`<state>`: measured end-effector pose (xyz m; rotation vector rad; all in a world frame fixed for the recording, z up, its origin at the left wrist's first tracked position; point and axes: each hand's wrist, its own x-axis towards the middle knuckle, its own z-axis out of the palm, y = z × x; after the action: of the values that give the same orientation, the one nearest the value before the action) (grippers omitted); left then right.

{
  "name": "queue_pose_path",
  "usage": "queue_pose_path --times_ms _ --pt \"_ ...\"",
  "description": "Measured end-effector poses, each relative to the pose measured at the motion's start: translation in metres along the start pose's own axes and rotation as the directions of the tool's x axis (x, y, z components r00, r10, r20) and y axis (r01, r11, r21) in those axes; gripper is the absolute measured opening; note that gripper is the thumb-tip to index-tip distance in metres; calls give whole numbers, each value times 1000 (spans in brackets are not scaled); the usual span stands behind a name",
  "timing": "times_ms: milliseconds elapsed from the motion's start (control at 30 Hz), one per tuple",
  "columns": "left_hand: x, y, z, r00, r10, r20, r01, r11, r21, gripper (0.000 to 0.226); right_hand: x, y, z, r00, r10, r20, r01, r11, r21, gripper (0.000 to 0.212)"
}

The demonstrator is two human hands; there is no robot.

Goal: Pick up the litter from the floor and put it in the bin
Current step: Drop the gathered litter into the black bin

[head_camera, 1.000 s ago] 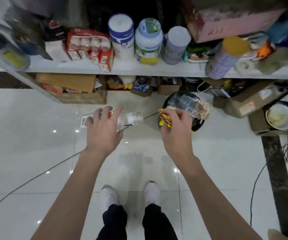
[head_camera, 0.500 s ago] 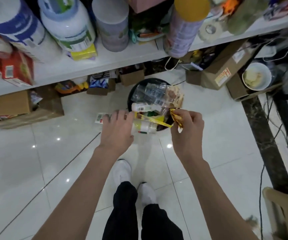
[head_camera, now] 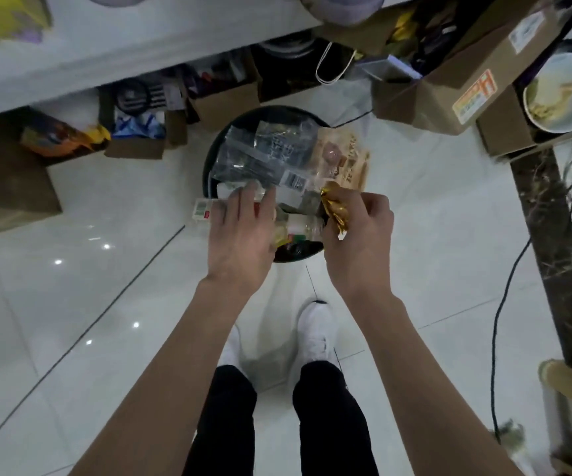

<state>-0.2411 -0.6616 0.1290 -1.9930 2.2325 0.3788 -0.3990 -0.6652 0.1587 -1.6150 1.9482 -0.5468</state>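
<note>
Change: the clear plastic bottle with a white label [head_camera: 203, 210] has gone from the floor beside the round black bin [head_camera: 213, 156] to over its near rim.
Axis: level, left-right; base end left, neck right.
Left grip [head_camera: 240, 235]: clasps the bottle from above.
Right grip [head_camera: 356, 235]: pinches a crumpled gold wrapper [head_camera: 334, 207] over the bin's right rim.

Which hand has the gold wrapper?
The right hand: it pinches the crumpled gold wrapper above the bin, while the left hand holds a clear bottle.
</note>
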Motion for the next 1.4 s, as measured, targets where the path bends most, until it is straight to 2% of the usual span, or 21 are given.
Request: queue_pose_path --times_ms 133,300,500,600,700,767,933,1133,1267,1400 --pt "12 6 26 999 -50 -1 50 997 -60 95 17 26 21 999 21 35 -21 1000 0 38" --pt "21 6 41 1000 11 10 -10 998 -57 101 29 46 41 998 17 59 -18 1000 23 40" --pt "25 11 39 992 128 0 -127 989 -82 81 34 63 43 995 66 80 -74 991 107 55" --pt "23 14 37 980 183 -82 -197 956 -215 64 33 62 44 992 71 101 -83 989 122 60" --pt "21 16 31 974 161 -162 -205 926 -317 52 32 55 44 992 68 105 -84 984 157 62" --pt "22 13 26 973 141 -183 -190 940 -284 51 31 50 42 992 55 114 -74 983 170 64" --pt "21 3 13 988 91 -129 -118 967 -227 61 22 38 37 987 70 148 -101 971 214 73" --pt "17 -8 2 990 72 -123 -98 971 -218 60 17 26 36 979 77 188 -135 939 316 85" --pt "13 -14 0 990 67 -124 -91 975 -202 60 14 28 35 987 87 132 -119 958 259 83" --pt "11 -15 -1 989 62 -133 -89 976 -200 58 10 35 33 980 119 158 -145 977 159 79"
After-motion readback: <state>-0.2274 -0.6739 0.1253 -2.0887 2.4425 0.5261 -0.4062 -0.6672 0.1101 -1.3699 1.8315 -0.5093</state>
